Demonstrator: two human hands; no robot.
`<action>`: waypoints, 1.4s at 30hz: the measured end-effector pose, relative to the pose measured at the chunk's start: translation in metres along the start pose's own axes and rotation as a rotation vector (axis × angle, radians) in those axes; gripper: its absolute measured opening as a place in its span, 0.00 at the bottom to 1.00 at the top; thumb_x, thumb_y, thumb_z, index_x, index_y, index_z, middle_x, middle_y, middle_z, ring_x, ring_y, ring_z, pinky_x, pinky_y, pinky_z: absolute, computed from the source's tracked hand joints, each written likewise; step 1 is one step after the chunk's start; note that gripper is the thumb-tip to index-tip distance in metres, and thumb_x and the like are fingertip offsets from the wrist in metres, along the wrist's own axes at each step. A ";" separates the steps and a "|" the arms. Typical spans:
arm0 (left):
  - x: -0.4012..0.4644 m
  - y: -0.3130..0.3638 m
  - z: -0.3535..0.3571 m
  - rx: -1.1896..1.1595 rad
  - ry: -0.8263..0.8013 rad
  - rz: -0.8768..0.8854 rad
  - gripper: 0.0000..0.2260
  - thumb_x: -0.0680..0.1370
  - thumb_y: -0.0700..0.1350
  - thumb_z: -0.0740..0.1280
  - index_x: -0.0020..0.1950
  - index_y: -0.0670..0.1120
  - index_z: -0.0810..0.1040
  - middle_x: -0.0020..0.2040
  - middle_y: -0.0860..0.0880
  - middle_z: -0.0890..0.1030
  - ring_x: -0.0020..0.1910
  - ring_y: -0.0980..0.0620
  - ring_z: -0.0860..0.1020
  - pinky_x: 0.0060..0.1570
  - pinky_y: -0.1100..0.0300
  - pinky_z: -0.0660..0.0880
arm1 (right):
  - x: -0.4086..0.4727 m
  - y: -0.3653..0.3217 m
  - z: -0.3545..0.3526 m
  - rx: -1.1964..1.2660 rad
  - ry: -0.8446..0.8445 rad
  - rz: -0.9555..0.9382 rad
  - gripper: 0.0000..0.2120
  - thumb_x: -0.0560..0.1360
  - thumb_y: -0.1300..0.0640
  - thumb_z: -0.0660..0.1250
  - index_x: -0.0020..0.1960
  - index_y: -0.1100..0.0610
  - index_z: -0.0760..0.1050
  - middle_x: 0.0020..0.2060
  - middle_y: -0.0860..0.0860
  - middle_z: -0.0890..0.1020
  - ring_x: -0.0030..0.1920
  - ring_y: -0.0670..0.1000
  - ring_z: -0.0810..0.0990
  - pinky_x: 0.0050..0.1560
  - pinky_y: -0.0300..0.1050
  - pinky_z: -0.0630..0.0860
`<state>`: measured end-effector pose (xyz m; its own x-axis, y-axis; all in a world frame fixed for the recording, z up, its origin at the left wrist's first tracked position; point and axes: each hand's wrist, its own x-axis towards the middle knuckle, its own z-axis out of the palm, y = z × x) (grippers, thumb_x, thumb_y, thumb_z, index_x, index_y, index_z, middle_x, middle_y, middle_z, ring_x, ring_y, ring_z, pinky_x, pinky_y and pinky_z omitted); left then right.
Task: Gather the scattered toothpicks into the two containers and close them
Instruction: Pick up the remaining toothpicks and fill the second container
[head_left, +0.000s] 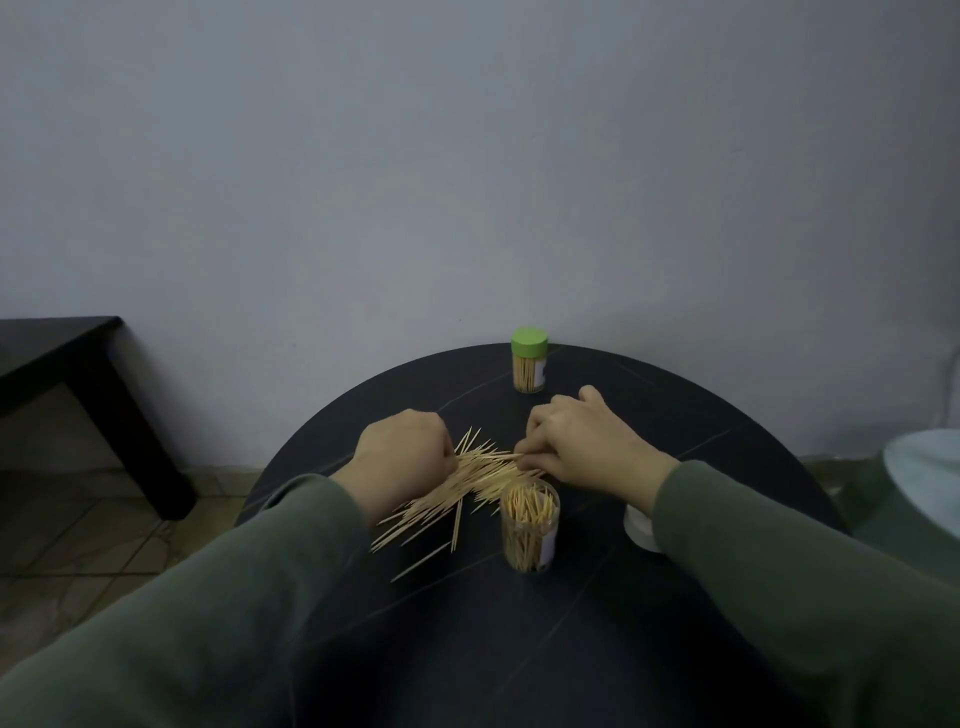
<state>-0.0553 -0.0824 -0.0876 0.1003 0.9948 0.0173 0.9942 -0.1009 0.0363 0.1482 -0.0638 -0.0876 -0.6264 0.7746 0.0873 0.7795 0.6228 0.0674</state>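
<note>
Dark green sleeves came in from the near edge on both sides, reaching out over a round black table (675, 426). Closest to the person stood an open clear container (530, 527), upright, lid off and packed with toothpicks standing on end. Just right of it, half hidden under the right sleeve, sat something white and round, maybe a lid (640, 530), couldn't really tell.

Right behind the open jar lay the loose toothpicks (467, 486), a messy fan spread across the tabletop, with a few strays trailing off toward the near left. The left hand (402, 460) sat on the left end of the pile, knuckles up and fingers curled under; it looked bunched round some sticks, though I couldn't see the fingertips. The right hand (587, 441) was at the other end, fingers bent down and pinching at the tips of the sticks, so the pile was squeezed between the two hands.

Further back, near the far edge of the table and well apart from the mess, was the second container (529, 360), upright, green lid on, toothpicks visible inside.

Behind that was just a plain grey wall, and off to the left a dark low table (83, 364) on a tiled floor.
</note>
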 end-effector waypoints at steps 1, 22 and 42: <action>-0.001 0.000 -0.003 -0.017 0.009 0.003 0.10 0.79 0.54 0.65 0.52 0.52 0.84 0.43 0.55 0.82 0.40 0.57 0.79 0.38 0.62 0.77 | -0.003 0.000 -0.002 0.015 0.013 0.013 0.15 0.80 0.44 0.60 0.65 0.44 0.76 0.58 0.44 0.76 0.59 0.47 0.71 0.62 0.51 0.60; -0.025 0.014 0.011 -0.021 -0.056 0.021 0.11 0.79 0.53 0.64 0.54 0.50 0.82 0.50 0.51 0.81 0.49 0.51 0.79 0.49 0.55 0.78 | -0.026 -0.016 0.014 -0.056 -0.031 0.142 0.15 0.82 0.47 0.55 0.61 0.47 0.78 0.56 0.48 0.76 0.56 0.51 0.73 0.62 0.54 0.60; -0.037 0.036 -0.008 -1.057 0.139 0.036 0.06 0.79 0.49 0.67 0.47 0.52 0.83 0.46 0.51 0.83 0.48 0.56 0.79 0.47 0.63 0.74 | -0.052 -0.014 -0.014 1.334 0.375 0.359 0.08 0.74 0.53 0.71 0.53 0.50 0.83 0.45 0.43 0.85 0.51 0.37 0.81 0.50 0.31 0.72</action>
<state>-0.0237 -0.1227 -0.0787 0.0573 0.9874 0.1472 0.4462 -0.1572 0.8810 0.1701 -0.1148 -0.0789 -0.1977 0.9660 0.1665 0.1764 0.2021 -0.9633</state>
